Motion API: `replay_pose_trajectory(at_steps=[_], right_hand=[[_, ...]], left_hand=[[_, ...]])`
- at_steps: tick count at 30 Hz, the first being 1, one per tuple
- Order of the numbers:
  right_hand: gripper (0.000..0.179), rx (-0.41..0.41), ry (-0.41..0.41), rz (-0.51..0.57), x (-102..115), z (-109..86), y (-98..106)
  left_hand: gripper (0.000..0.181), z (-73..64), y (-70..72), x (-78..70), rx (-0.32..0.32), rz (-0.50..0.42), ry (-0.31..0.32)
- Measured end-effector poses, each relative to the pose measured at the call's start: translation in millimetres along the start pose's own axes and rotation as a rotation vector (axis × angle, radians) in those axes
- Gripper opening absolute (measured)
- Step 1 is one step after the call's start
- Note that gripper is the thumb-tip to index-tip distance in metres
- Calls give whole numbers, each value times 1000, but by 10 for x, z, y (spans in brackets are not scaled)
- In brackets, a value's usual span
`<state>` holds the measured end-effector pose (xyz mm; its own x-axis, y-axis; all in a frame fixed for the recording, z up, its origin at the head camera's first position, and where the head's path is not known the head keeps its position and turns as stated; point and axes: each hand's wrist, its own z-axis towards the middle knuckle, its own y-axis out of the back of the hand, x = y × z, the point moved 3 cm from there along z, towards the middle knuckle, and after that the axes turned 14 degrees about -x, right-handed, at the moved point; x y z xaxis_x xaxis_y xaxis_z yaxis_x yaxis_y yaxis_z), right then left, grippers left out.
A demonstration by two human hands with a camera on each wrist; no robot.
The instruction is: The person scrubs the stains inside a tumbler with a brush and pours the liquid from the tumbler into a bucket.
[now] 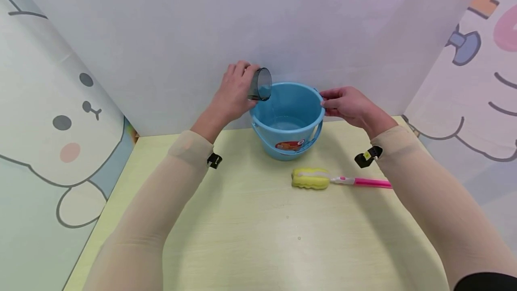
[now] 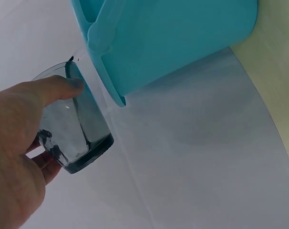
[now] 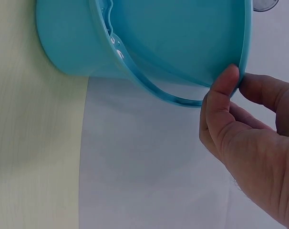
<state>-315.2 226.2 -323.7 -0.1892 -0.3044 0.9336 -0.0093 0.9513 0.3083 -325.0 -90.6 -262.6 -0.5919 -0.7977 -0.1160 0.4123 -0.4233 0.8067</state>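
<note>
A dark, see-through glass (image 1: 260,85) is gripped by my left hand (image 1: 235,86), tipped sideways with its mouth toward the bucket's left rim. In the left wrist view, thumb and fingers wrap the glass (image 2: 73,121) just outside the rim. The light blue bucket (image 1: 282,140) stands upright on the table, a little water (image 1: 287,123) apparently at its bottom. Its handle hangs down in front. My right hand (image 1: 349,106) pinches the bucket's right rim; the right wrist view shows thumb and fingers on either side of that rim (image 3: 247,47).
A yellow sponge brush (image 1: 311,178) with a pink and white handle (image 1: 371,183) lies on the pale wood table (image 1: 242,232) in front of the bucket. Behind it rises a white wall (image 1: 181,57). Cartoon-printed panels (image 1: 60,102) flank the table.
</note>
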Motion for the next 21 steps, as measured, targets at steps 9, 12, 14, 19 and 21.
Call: replay_pose_trajectory(at_steps=[9, 12, 14, 19, 21], right_hand=[[52, 1, 1, 1, -9, 3, 4], [52, 1, 1, 2, -12, 3, 6], [52, 2, 2, 2, -11, 3, 7], [52, 2, 4, -1, -10, 1, 7], [52, 1, 4, -2, -9, 0, 5]], left_hand=[[85, 13, 3, -21, -10, 11, -20], [85, 18, -6, -31, -7, 14, -21], [85, 23, -15, -35, -2, 19, -21], [84, 25, -30, -40, 3, 26, -28], [84, 24, -33, -41, 4, 26, -31]])
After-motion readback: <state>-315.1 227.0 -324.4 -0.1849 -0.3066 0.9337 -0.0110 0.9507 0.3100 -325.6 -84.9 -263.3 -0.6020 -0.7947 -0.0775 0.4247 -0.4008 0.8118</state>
